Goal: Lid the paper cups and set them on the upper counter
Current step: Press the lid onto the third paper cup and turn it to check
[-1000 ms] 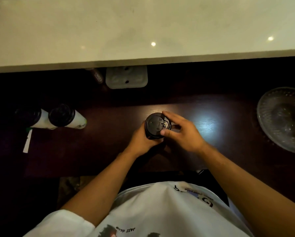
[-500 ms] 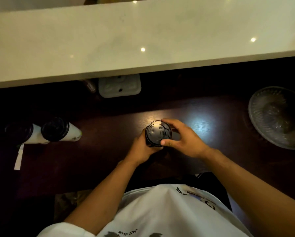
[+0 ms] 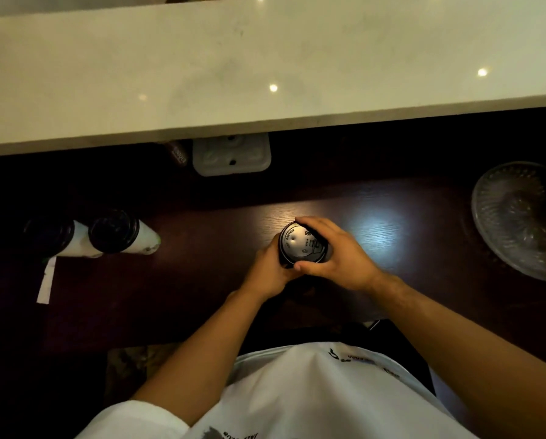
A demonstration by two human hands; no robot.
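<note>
The black lid (image 3: 301, 243) is pinched at its rim by the right grip (image 3: 335, 258), thumb near, fingers far. The cup beneath is clasped by the left grip (image 3: 270, 270) and almost wholly hidden. Both stand on the dark worktop (image 3: 202, 280). Two lidded cups (image 3: 113, 236) are dimly seen at left; the upper worktop (image 3: 233, 74) lies beyond.

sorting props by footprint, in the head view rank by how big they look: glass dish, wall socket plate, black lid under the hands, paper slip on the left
1. glass dish, partly cut off at the frame edge
2. wall socket plate
3. black lid, fingers over part of it
4. paper slip

Camera nearness differs, so true sizes stay unsure.
</note>
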